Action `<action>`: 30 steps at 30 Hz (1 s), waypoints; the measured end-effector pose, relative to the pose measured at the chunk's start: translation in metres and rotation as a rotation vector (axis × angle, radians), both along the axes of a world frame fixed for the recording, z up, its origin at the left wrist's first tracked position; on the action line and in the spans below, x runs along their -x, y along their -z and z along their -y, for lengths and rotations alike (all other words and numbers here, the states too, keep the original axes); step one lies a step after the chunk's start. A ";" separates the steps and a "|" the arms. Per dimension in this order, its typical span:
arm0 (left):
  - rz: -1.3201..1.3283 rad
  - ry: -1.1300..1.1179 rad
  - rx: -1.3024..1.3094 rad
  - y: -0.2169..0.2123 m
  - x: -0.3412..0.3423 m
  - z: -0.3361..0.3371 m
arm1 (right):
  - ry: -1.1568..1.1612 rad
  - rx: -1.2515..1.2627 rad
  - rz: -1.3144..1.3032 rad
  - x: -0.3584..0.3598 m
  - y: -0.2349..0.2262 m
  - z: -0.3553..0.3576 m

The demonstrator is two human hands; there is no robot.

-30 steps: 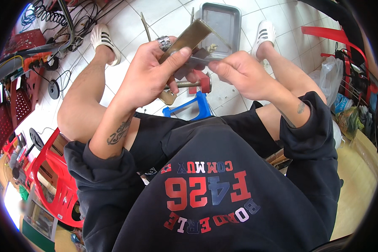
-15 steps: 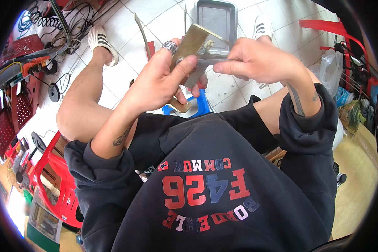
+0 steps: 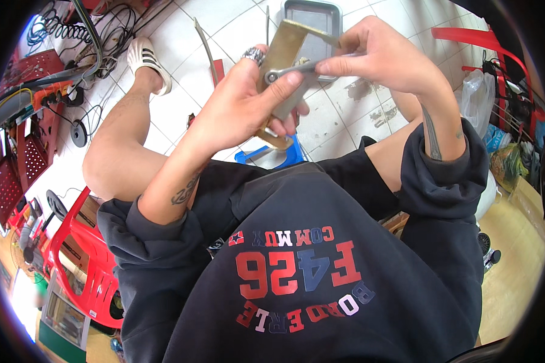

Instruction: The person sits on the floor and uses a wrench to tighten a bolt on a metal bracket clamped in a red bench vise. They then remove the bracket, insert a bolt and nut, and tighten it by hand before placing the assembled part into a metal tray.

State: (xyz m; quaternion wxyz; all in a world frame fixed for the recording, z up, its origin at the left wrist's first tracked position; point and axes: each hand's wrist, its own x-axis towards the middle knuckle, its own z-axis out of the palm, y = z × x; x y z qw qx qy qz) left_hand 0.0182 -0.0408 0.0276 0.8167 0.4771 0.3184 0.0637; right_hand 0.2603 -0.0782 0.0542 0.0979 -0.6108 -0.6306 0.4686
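My left hand [image 3: 242, 103] is closed around a brass-coloured bent metal bracket [image 3: 286, 45] with a flat grey metal piece against it. Its thumb presses near the ring end of a steel wrench [image 3: 298, 71], which sits over a bolt head [image 3: 272, 77] on the bracket. My right hand [image 3: 378, 57] pinches the far end of the wrench between thumb and fingers, beside the bracket's bent upper edge. The bracket is raised above the floor, between my knees. Part of the wrench and the bracket's underside are hidden by my fingers.
A grey metal tray [image 3: 324, 24] lies on the tiled floor beyond my hands. Below them is a blue plastic stool [image 3: 295, 154]. Red chairs stand left [image 3: 97, 284] and right [image 3: 472, 37]. Cables [image 3: 112, 36] lie coiled at the far left, and a clear plastic bag [image 3: 477, 97] hangs right.
Both hands and the bracket have shifted away from me and slightly right. The right hand has swung the wrench's held end upward, so the wrench now slants up to the right.
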 end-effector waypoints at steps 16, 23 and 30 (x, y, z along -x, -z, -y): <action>0.017 -0.365 0.128 -0.010 0.003 -0.016 | 0.127 0.053 -0.713 0.018 -0.033 0.003; 0.340 -0.375 0.040 -0.018 -0.005 -0.021 | 0.122 -0.083 -0.517 0.039 -0.026 0.005; 0.255 -0.285 -0.163 -0.012 0.002 -0.023 | 0.087 -0.079 -0.361 0.043 -0.019 0.006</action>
